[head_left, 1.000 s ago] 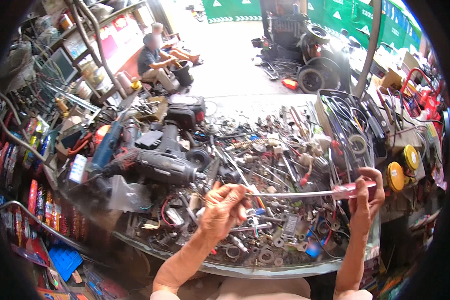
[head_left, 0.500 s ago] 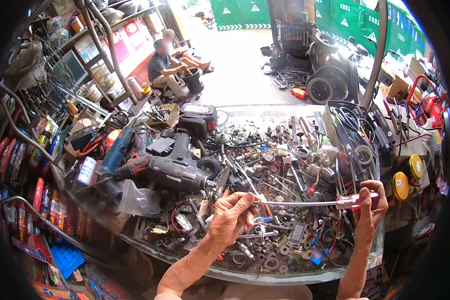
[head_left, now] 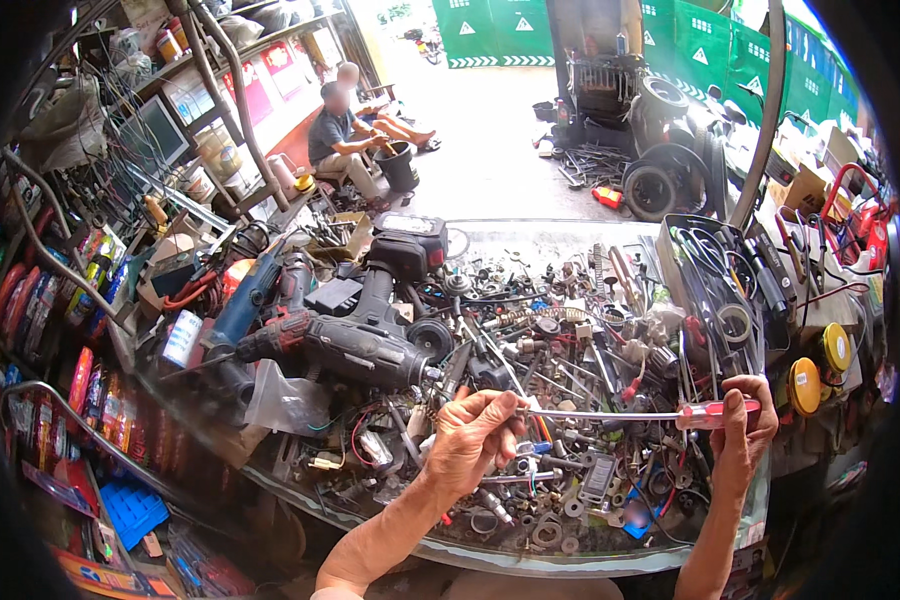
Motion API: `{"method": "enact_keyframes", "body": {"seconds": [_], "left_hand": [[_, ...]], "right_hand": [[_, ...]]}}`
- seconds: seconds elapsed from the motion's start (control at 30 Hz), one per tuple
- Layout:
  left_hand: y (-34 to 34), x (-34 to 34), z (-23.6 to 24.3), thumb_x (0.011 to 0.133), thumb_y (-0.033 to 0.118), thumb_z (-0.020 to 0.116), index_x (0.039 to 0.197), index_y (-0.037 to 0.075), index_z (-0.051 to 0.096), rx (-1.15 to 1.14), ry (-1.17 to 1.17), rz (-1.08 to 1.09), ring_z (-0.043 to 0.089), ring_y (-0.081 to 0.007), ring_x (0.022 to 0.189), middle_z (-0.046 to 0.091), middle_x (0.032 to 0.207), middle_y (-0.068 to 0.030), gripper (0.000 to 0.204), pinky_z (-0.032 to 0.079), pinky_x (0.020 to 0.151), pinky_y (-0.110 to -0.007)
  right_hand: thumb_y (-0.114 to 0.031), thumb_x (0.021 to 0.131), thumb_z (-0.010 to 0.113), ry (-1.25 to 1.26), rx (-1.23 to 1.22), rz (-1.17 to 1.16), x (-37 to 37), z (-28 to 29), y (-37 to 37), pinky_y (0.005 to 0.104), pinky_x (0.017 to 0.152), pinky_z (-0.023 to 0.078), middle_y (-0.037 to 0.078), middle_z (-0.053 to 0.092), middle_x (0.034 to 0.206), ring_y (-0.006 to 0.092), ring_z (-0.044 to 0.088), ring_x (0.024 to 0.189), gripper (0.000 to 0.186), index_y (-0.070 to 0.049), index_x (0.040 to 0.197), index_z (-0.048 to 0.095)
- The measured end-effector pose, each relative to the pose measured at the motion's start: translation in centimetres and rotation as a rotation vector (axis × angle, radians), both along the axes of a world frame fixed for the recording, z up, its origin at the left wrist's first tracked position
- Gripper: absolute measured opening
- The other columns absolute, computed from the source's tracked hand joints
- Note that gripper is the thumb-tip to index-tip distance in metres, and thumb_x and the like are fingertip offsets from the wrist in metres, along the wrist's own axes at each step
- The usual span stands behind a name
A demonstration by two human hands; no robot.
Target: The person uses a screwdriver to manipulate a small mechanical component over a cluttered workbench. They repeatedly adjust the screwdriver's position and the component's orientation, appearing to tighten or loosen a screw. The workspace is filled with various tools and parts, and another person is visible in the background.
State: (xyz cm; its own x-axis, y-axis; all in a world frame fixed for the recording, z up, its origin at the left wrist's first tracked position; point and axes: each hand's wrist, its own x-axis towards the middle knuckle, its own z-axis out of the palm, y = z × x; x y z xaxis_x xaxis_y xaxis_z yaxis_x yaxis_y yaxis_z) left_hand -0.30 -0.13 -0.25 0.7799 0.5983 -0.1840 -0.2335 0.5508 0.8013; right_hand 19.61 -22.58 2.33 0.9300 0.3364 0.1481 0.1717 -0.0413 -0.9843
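Glass-topped bench (head_left: 560, 234) before us; we note a black cordless power drill (head_left: 355, 345) lying left. Our left hand (head_left: 475, 437) pinches the shaft end of a long red-handled steel screwdriver (head_left: 695, 416), our right hand (head_left: 738, 425) its handle, above scattered metal parts (head_left: 598, 478).

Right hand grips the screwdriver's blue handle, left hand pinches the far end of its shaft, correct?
Not blue: the head view shows a red handle. The right hand grips it, and the left hand pinches the shaft at its far end.
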Motion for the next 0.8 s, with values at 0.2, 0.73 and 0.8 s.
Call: {"method": "enact_keyframes", "body": {"seconds": [0.2, 0.73, 0.8], "left_hand": [[0.1, 0.0, 0.1, 0.092, 0.018, 0.055, 0.092, -0.001, 0.064, -0.006, 0.007, 0.016, 0.056, -0.0086, 0.044, 0.064, 0.067, -0.0100, 0.021, 0.041, 0.033, -0.019], [0.2, 0.0, -0.2, 0.092, 0.018, 0.055, 0.093, -0.002, 0.064, -0.005, 0.013, 0.016, 0.057, -0.0081, 0.045, 0.064, 0.068, -0.0105, 0.022, 0.040, 0.034, -0.018], [0.2, 0.0, -0.1, 0.092, 0.019, 0.055, 0.093, -0.002, 0.064, -0.008, 0.019, 0.012, 0.057, -0.0081, 0.044, 0.064, 0.068, -0.0104, 0.022, 0.040, 0.033, -0.018]], "right_hand": [[-0.029, 0.078, 0.068, -0.105, 0.191, 0.100, -0.8, 1.0, 1.6, 0.0164, 0.037, 0.032, 0.004, 0.054, 0.075, 0.0031, 0.045, 0.047, 0.041, -0.002, 0.103, 0.050], [-0.034, 0.082, 0.068, -0.121, 0.196, 0.118, -1.1, 1.4, 1.7, 0.0144, 0.038, 0.031, 0.002, 0.054, 0.074, 0.0021, 0.043, 0.047, 0.039, -0.002, 0.099, 0.053], [-0.034, 0.081, 0.068, -0.117, 0.103, 0.082, -0.8, 1.1, 1.1, 0.0147, 0.039, 0.031, 0.002, 0.054, 0.075, 0.0020, 0.043, 0.047, 0.040, -0.002, 0.099, 0.053]]}}
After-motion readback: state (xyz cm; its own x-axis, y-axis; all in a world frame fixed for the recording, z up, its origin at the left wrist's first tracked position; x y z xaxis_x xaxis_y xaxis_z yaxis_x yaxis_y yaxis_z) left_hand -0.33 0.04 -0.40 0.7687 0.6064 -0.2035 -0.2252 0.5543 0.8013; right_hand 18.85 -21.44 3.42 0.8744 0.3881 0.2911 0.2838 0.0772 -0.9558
